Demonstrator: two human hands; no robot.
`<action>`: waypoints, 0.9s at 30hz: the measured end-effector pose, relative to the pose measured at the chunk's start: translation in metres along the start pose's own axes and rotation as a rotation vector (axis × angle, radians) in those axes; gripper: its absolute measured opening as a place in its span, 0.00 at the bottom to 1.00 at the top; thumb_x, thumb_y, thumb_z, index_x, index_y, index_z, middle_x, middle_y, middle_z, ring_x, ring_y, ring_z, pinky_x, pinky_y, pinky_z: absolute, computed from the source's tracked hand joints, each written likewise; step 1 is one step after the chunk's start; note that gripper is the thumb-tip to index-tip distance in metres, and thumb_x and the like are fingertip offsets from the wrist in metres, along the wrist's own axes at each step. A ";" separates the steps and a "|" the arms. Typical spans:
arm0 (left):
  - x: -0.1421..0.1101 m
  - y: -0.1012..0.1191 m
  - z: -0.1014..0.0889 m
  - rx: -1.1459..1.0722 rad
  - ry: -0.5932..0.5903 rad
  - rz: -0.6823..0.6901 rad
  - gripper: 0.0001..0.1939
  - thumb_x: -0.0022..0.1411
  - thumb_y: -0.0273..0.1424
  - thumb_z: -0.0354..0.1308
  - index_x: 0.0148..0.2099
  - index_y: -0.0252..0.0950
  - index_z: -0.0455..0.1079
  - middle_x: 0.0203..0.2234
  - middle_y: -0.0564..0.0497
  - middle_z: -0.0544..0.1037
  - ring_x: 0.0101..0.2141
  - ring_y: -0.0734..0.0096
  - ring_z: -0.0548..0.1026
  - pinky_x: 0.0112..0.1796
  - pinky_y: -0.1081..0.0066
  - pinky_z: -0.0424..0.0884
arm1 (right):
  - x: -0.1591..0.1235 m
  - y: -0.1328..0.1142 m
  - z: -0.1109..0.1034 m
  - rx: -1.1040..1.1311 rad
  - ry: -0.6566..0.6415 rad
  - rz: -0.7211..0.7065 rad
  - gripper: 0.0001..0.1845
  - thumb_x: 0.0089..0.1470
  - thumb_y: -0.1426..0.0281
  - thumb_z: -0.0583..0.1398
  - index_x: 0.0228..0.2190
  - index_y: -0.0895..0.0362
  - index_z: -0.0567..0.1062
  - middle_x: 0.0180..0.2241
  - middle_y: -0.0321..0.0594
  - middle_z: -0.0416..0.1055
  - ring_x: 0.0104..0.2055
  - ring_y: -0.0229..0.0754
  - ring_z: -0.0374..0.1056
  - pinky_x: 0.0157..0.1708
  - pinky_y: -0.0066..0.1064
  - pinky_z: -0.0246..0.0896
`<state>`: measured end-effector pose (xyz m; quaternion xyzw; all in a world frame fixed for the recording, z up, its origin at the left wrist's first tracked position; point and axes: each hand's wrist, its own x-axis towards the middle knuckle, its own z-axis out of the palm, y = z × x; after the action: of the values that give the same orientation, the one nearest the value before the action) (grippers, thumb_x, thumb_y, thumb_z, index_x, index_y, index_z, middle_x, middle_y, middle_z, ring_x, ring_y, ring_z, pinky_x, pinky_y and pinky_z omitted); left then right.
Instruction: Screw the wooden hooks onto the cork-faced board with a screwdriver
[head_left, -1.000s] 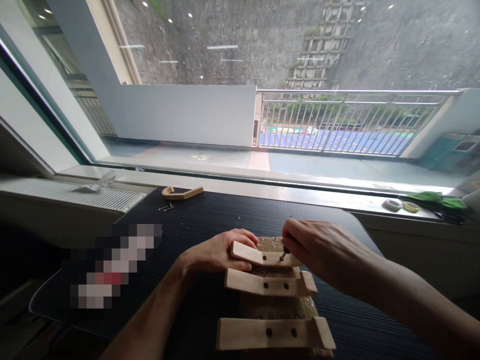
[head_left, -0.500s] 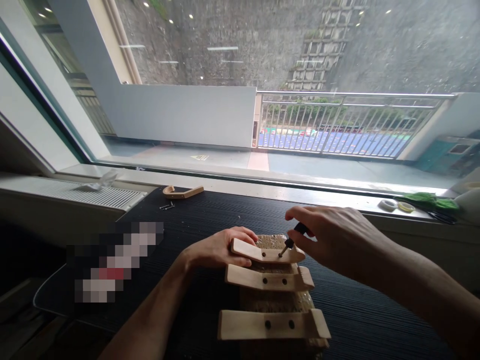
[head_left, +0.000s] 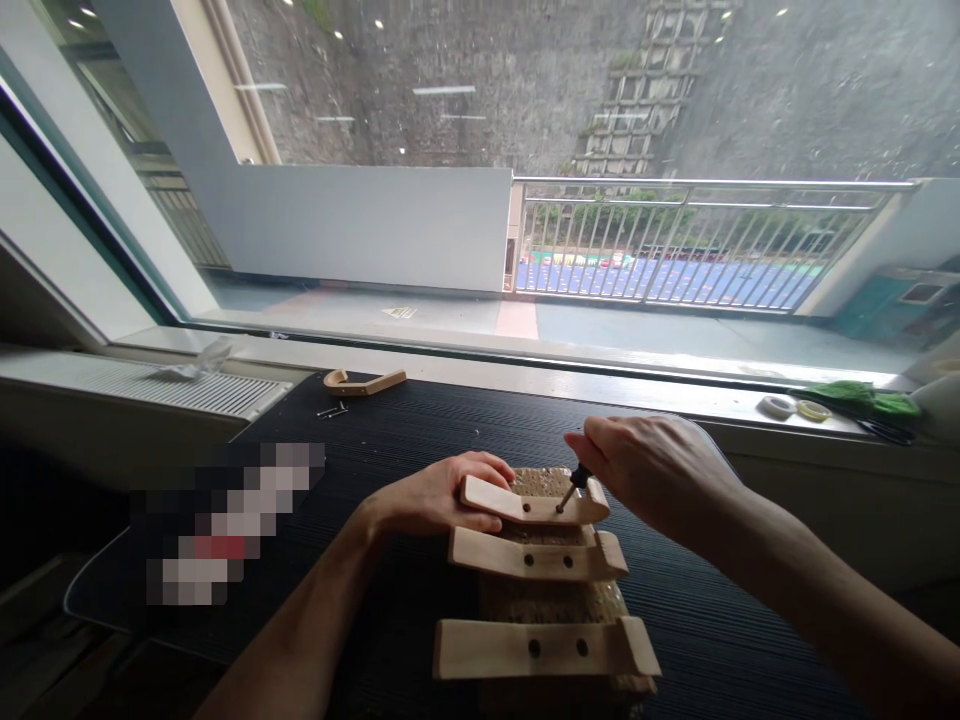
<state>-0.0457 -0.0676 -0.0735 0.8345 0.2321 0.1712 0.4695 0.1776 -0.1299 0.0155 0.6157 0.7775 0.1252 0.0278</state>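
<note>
My right hand point(head_left: 637, 455) is closed round the dark handle of a screwdriver point(head_left: 571, 488). The screwdriver slants down, its tip in the right-hand hole of the farthest wooden hook point(head_left: 495, 496). My left hand point(head_left: 450, 493) grips that hook's left end, fingers behind it and thumb in front. The hook lies across a speckled brown board point(head_left: 540, 482). Nearer to me, a second wooden hook point(head_left: 491, 550) and a third wooden hook point(head_left: 487, 648) lie across the same board, each with two dark holes.
A loose wooden hook point(head_left: 367, 385) and a few screws point(head_left: 332, 410) lie at the back left of the black table point(head_left: 420, 420). Tape rolls point(head_left: 776, 406) and a green bundle point(head_left: 862, 398) rest on the window sill at right. A blurred patch covers something at left.
My right hand has turned and its fingers have closed further round the screwdriver handle. My left hand and the hooks stay in place.
</note>
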 end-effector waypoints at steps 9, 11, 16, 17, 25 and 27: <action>-0.001 0.006 0.000 0.014 0.011 -0.023 0.17 0.51 0.28 0.64 0.46 0.36 0.73 0.50 0.45 0.69 0.51 0.62 0.68 0.52 0.67 0.62 | -0.012 0.011 -0.011 0.263 -0.010 -0.241 0.14 0.58 0.67 0.52 0.24 0.55 0.71 0.20 0.33 0.67 0.21 0.33 0.57 0.23 0.28 0.42; 0.000 0.005 0.000 0.024 0.012 -0.024 0.17 0.52 0.29 0.64 0.46 0.36 0.73 0.51 0.45 0.69 0.51 0.62 0.67 0.53 0.67 0.62 | -0.011 0.012 -0.007 0.286 -0.009 -0.274 0.14 0.58 0.69 0.52 0.22 0.55 0.70 0.20 0.32 0.66 0.21 0.33 0.55 0.23 0.28 0.41; 0.001 0.003 0.000 0.009 -0.007 -0.012 0.16 0.52 0.29 0.64 0.45 0.36 0.73 0.51 0.45 0.69 0.51 0.61 0.67 0.53 0.67 0.62 | -0.007 0.016 0.005 0.230 0.001 -0.133 0.17 0.60 0.67 0.50 0.20 0.56 0.67 0.16 0.32 0.62 0.18 0.33 0.49 0.21 0.29 0.37; 0.001 0.002 0.000 0.007 -0.005 -0.016 0.16 0.52 0.29 0.64 0.45 0.36 0.73 0.51 0.45 0.69 0.51 0.61 0.67 0.53 0.67 0.62 | -0.006 0.017 0.006 0.207 -0.007 -0.111 0.18 0.60 0.66 0.50 0.20 0.56 0.66 0.16 0.32 0.61 0.18 0.33 0.49 0.21 0.29 0.37; -0.001 0.002 0.001 -0.014 0.007 -0.055 0.17 0.51 0.29 0.65 0.45 0.35 0.73 0.51 0.44 0.69 0.50 0.61 0.69 0.51 0.67 0.63 | -0.008 0.012 -0.004 0.047 -0.002 -0.063 0.20 0.61 0.60 0.49 0.23 0.56 0.69 0.17 0.35 0.66 0.19 0.36 0.57 0.21 0.29 0.36; -0.001 0.002 0.001 -0.017 0.010 -0.069 0.17 0.51 0.28 0.64 0.45 0.35 0.73 0.51 0.44 0.69 0.49 0.61 0.70 0.51 0.67 0.63 | -0.010 0.014 -0.005 0.120 0.007 -0.101 0.15 0.59 0.59 0.52 0.28 0.54 0.71 0.19 0.34 0.68 0.20 0.36 0.59 0.21 0.28 0.38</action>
<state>-0.0453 -0.0699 -0.0726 0.8211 0.2617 0.1608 0.4811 0.1921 -0.1375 0.0228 0.5757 0.8138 0.0791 -0.0056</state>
